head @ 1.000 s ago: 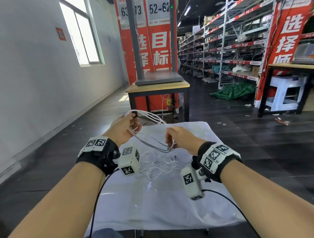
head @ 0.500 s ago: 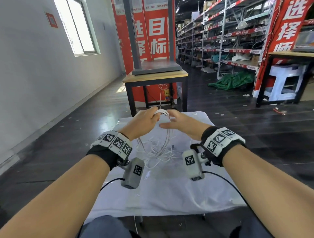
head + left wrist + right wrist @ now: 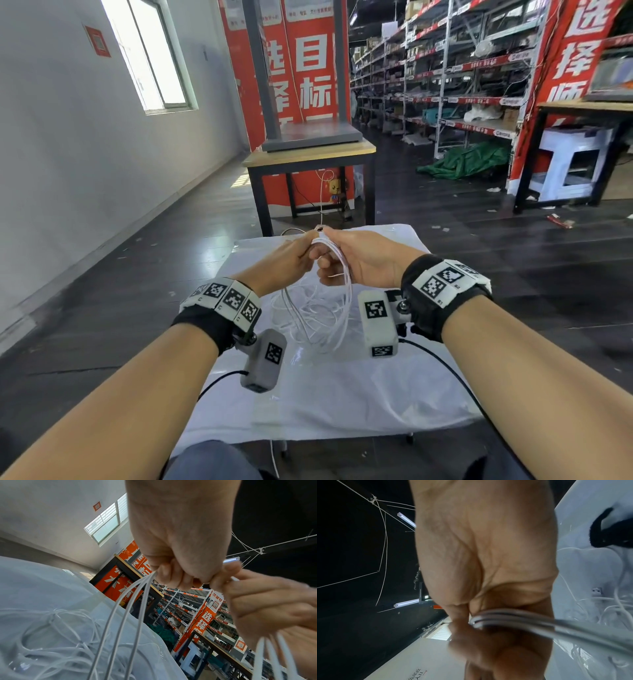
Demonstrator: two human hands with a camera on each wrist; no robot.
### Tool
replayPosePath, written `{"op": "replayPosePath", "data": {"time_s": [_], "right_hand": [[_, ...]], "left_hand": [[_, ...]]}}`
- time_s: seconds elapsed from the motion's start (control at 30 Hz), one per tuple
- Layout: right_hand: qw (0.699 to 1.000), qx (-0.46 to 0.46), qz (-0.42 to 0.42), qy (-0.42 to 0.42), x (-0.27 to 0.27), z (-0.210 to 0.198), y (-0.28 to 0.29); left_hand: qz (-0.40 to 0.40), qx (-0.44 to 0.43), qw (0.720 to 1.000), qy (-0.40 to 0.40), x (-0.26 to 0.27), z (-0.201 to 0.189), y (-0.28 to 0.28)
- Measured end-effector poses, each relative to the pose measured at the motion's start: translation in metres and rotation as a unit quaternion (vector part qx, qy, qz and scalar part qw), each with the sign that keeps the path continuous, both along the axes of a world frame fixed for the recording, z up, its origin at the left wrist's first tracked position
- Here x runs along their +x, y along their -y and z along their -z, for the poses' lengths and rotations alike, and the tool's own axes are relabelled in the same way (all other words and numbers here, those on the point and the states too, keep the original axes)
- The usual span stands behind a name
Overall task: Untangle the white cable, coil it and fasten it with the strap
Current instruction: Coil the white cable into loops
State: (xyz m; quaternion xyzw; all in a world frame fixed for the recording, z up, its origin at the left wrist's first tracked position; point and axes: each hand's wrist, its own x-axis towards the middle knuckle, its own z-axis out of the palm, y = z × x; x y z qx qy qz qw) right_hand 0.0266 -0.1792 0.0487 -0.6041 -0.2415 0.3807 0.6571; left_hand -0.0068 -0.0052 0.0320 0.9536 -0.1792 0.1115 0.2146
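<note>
Left hand (image 3: 286, 258): fingers curled round the top of a bundle of white cable (image 3: 344, 274) loops, raised above the bench (image 3: 342, 394); several strands running down out of the fist in the left wrist view.
Right hand (image 3: 363, 262): closed on the same bundle from the other side, fingertips meeting the left hand at the top; strands passing across the palm in the right wrist view.
White cable: a few loops gathered between both hands, hanging down towards the bench; the loose rest (image 3: 308, 318) lying in a tangle on the bench below, between the wrists.
Connector (image 3: 596, 591): small plug end resting on the bench among the loose strands, seen in the right wrist view.
Strap: cannot tell where from these views.
Bench: covered with a white sheet under clear, glossy plastic.
Wrists: black bands with square-patterned marker tags (image 3: 227, 298), a small camera block (image 3: 378, 322) hanging under each.
Beyond: a wooden-topped table (image 3: 308, 154) bearing a grey stand, red banners with white characters (image 3: 308, 65), stocked shelving (image 3: 462, 68) to the right, a window (image 3: 150, 58) in the white wall to the left, dark floor.
</note>
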Motion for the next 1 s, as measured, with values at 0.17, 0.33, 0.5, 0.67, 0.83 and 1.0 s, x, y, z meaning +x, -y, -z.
{"op": "replayPosePath", "data": {"time_s": [0.17,0.33,0.5,0.67,0.83,1.0], "right_hand": [[0.999,-0.020,-0.035,-0.020,-0.002,-0.002,0.000],[0.994,0.088,-0.024,-0.064,0.003,-0.006,0.003],[0.963,0.231,0.060,-0.123,0.015,-0.025,0.022],[0.943,0.277,0.117,-0.139,0.021,-0.032,0.023],[0.907,0.329,0.185,-0.186,0.026,-0.031,0.021],[0.863,0.367,0.266,-0.224,0.030,-0.028,0.023]], "left_hand": [[0.015,-0.035,0.999,0.008,0.002,0.005,0.000],[0.019,-0.269,0.959,-0.087,-0.004,0.005,0.015],[-0.034,-0.311,0.939,-0.144,0.001,0.024,0.005],[-0.033,-0.424,0.884,-0.196,-0.002,0.045,0.001],[-0.045,-0.422,0.881,-0.207,-0.008,0.051,0.003],[-0.041,-0.379,0.903,-0.197,-0.011,0.049,0.004]]}}
